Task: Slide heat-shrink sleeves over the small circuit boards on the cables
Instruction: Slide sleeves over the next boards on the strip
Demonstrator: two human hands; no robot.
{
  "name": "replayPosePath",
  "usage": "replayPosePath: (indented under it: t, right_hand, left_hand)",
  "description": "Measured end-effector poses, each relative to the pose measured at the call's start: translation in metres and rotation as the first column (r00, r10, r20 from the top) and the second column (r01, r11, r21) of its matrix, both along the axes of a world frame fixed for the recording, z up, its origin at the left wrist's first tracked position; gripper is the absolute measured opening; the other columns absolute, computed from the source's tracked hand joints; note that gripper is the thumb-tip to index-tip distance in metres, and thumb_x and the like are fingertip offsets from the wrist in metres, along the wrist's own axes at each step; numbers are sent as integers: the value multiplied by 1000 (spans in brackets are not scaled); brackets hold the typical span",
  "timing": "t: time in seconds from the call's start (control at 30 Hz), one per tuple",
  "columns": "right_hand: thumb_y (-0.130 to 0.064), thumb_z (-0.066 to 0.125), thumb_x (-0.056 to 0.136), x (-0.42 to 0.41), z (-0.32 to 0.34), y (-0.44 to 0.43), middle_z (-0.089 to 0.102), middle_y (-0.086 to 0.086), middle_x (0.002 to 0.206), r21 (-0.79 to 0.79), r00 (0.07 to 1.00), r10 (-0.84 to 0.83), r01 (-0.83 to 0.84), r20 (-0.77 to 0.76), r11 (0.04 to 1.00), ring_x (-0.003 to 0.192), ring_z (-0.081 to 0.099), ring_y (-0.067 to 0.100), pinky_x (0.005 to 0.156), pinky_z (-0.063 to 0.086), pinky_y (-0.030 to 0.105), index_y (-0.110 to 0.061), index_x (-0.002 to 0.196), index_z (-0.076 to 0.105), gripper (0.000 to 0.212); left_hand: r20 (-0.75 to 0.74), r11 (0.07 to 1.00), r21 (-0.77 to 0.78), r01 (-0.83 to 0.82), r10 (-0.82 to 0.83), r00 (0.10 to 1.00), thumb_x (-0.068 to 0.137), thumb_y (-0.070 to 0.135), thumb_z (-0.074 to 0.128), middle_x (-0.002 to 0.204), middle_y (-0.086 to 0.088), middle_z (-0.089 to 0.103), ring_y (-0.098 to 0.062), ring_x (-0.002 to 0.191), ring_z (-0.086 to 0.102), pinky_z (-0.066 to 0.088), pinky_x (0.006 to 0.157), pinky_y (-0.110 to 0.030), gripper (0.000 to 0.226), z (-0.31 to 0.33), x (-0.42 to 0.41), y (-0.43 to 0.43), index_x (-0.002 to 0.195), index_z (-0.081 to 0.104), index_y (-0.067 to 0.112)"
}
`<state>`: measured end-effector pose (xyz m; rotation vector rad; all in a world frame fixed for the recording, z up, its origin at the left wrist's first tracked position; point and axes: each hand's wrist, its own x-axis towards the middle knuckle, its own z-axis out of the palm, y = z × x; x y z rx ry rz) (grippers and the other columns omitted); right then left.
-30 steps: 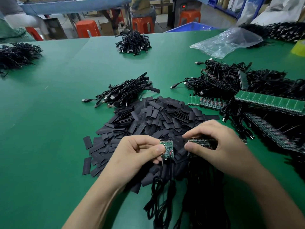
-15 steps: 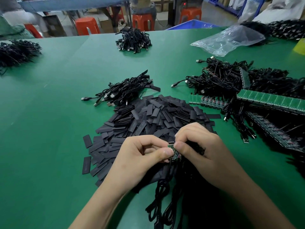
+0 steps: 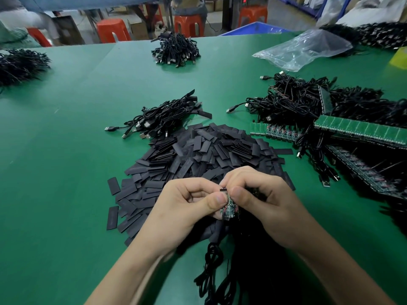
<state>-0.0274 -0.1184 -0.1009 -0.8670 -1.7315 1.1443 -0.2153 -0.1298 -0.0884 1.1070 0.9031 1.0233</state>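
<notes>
Both hands meet just in front of a heap of flat black heat-shrink sleeves. My left hand pinches a small green circuit board between thumb and fingers. My right hand pinches the same cluster of boards from the right side, thumb against the left thumb. Black cables hang down from the boards toward me. Whether a sleeve sits on the board is hidden by my fingers.
On the green table lie a bundle of USB cables behind the sleeves, a big tangle of cables with green board strips at right, a clear plastic bag, and further cable piles at the back.
My hands were apart, each holding a board; they have come together, and both now pinch the boards at one spot, slightly nearer to me.
</notes>
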Motion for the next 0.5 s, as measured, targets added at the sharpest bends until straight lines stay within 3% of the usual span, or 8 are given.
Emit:
replayPosePath:
  t: [0.13,0.23,0.37,0.5]
  right_hand:
    - [-35,57,98,1,3,2,69,5,98,-16,1000,17,-17,-20,1000,100,66,25,91,52,42,-29,85,69,19]
    - [-45,56,97,12,0,6,69,0,92,-16,986,-35,38,160,999,90,66,20,83,52,43,-24,85,69,28]
    - [-50,57,95,23,-8,9,60,-15,82,323,830,-267,112,489,940,93,57,9,87,43,38,-30,77,60,28]
    - [-64,60,87,25,-7,13,60,-17,96,465,701,-422,145,574,873,100,53,10,88,41,37,-28,98,69,38]
  left_hand:
    - [27,999,-26,23,-22,999,73,23,83,68,-7,72,-9,57,64,52,58,-16,12,0,-1,1,78,79,13]
    - [23,1000,-15,11,-10,1000,76,17,84,63,-5,70,-7,52,62,50,54,-14,7,3,-4,2,74,78,14]
    - [1,993,51,-110,110,994,75,16,78,62,-2,69,-7,54,62,51,56,-14,7,3,-14,7,69,78,18]
    - [-127,972,189,-137,162,979,67,32,86,69,-1,72,-5,61,62,51,61,-15,10,3,-15,8,70,79,26]
